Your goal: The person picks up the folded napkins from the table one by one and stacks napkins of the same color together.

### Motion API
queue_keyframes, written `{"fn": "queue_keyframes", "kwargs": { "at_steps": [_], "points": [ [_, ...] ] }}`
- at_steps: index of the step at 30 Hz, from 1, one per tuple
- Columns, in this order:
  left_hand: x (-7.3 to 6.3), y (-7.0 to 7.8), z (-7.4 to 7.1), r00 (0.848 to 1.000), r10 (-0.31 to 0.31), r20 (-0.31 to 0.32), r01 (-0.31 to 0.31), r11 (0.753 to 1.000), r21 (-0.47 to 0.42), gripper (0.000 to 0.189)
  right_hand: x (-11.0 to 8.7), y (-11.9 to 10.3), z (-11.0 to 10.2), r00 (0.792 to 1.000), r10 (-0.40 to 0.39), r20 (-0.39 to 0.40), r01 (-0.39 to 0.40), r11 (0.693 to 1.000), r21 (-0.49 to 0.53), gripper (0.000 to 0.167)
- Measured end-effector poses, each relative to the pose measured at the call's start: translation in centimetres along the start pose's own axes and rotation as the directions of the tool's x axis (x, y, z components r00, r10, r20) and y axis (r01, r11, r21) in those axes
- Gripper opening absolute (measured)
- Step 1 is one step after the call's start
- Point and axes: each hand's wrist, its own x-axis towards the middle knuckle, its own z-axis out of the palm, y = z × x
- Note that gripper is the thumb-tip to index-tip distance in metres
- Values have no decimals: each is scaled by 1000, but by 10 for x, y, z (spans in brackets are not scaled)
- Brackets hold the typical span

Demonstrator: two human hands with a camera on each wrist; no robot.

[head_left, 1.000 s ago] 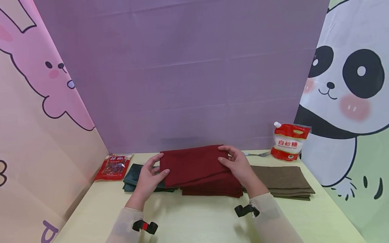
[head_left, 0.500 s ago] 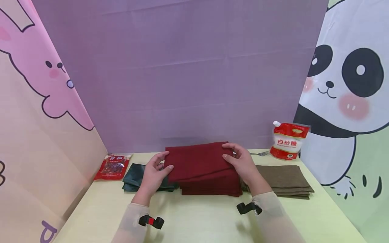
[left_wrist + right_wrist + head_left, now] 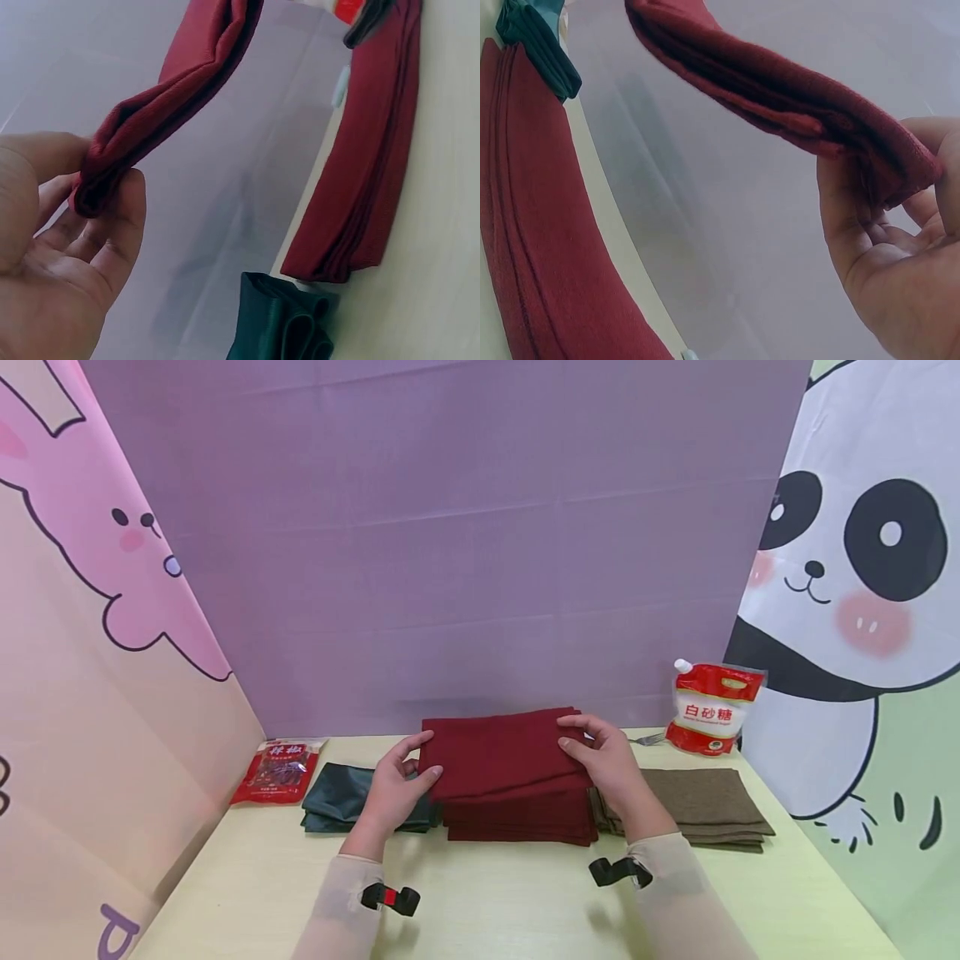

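A folded dark red cloth (image 3: 498,756) is held up between both hands. My left hand (image 3: 397,785) pinches its left end between thumb and fingers, and my right hand (image 3: 603,764) pinches the right end. Both wrist views show the cloth's folded layers, with the left fingers (image 3: 124,217) wrapped under one end. Below it lies a stack of folded red cloths (image 3: 521,822) on the table, with a visible gap to the held one in the left wrist view. Folded dark green cloths (image 3: 337,797) lie left of the stack, partly behind my left hand. Folded brown cloths (image 3: 705,802) lie to its right.
A red packet with a clear window (image 3: 279,772) lies at the back left of the pale table (image 3: 480,902). A red and white spouted pouch (image 3: 712,708) stands at the back right, beside a fork (image 3: 651,739). A purple backdrop (image 3: 465,552) rises behind.
Both hands have carried the held red cloth to the right and slightly up, over the red stack. More of the green cloths shows now. The stacks have stayed in place.
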Motion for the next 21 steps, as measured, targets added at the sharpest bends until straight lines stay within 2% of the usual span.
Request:
{"fn": "queue_keyframes", "kwargs": {
  "at_steps": [3, 8, 15, 21],
  "points": [
    [0, -2, 2, 1000, -6, 25, 5, 1000, 21, 62, 1, 3, -1, 1000, 2, -4, -2, 1000, -14, 39],
    [-1, -4, 4, 999, -8, 38, 8, 1000, 1, 64, 2, 8, -5, 1000, 6, -1, -6, 1000, -22, 40],
    [0, -15, 9, 1000, -6, 25, 6, 1000, -18, 61, 3, 12, -7, 999, 37, -23, -39, 996, -76, 40],
    [1, -22, 12, 1000, -21, 19, 21, 1000, 0, 59, 3, 15, -9, 996, 78, -33, -82, 989, -121, 43]
  ]
}}
